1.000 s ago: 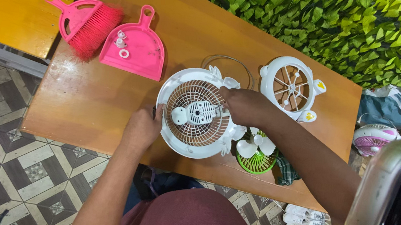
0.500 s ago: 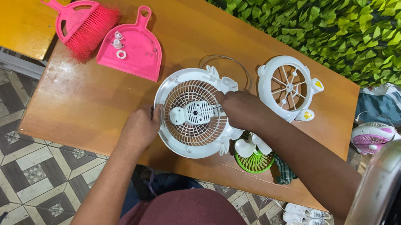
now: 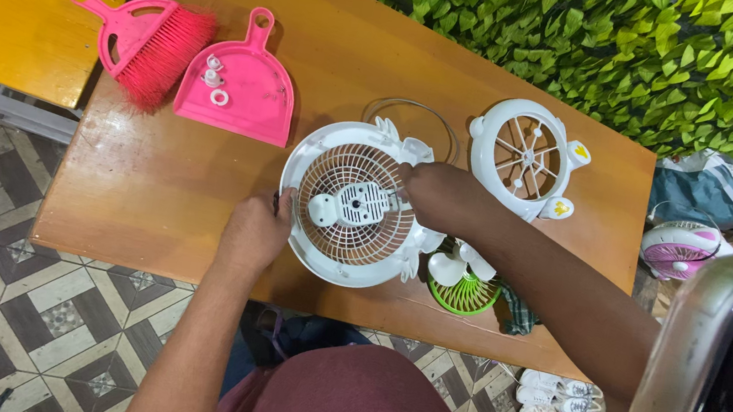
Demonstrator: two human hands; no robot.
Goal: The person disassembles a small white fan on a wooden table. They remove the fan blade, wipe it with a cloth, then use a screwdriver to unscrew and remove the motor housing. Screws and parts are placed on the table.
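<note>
- Round white plastic fan housing with a grille (image 3: pixel 353 204) lies flat near the front edge of the brown wooden table (image 3: pixel 158 182).
- Left hand (image 3: pixel 253 232) grips its left rim; right hand (image 3: pixel 441 196) closes on its right edge.
- Pink plastic dustpan (image 3: pixel 242 91) holds small white parts (image 3: pixel 213 78); pink hand brush (image 3: pixel 150 43) touches it.
- White spoked front cover (image 3: pixel 529 155) lies just right.
- Green round fan base (image 3: pixel 465 293) is partly hidden under the housing.
</note>
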